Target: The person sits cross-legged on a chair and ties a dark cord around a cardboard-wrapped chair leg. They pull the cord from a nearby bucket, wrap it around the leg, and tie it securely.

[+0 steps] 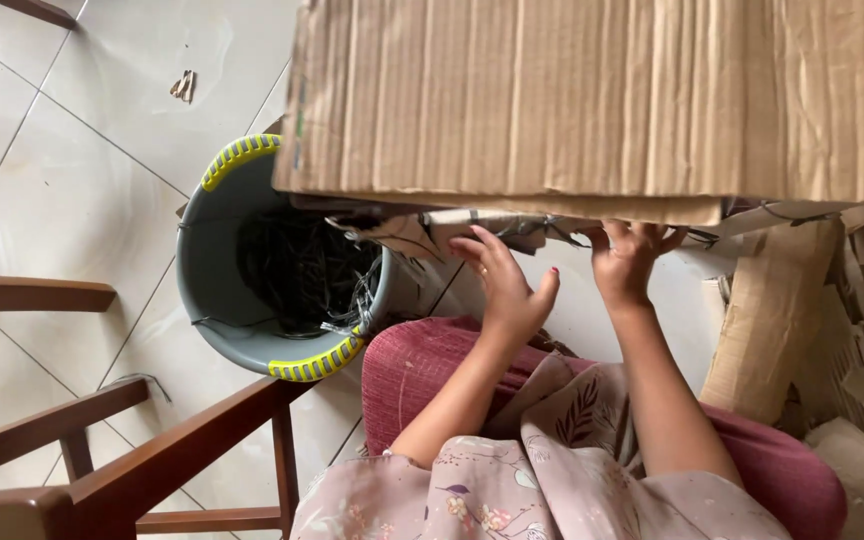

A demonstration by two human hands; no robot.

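Cardboard sheet (602, 100): large, brown, corrugated, with fine ribs running top to bottom in the frame; it fills the upper centre and upper right, its long axis lying left to right and its lower edge just above the hands.
Left hand (507, 285): centre of the frame, open, fingers spread and pointing up toward the sheet's lower edge; whether the fingertips touch it I cannot tell.
Right hand (627, 262): just right of the left hand, fingers curled up at the torn paper under the sheet's edge; whether it grips anything cannot be told.
Torn paper scraps (422, 230): crumpled, pale and printed, hanging below the sheet's edge between the bucket and the hands.
Bucket (207, 280): grey plastic, round, centre left, with two yellow ribbed grips on its rim; inside lies a dark tangle of thin wire-like strands.
Cushion (402, 370): dusky red, ribbed fabric, lower centre, under the forearms.
Sleeves (472, 495): pale pink cloth with a floral print, along the bottom edge.
Cardboard pieces (782, 310): brown, creased, with torn grey bits, at the right edge.
Wooden chair frame (102, 470): dark brown rails, lower left.
Floor (62, 200): glossy pale tiles, left side.
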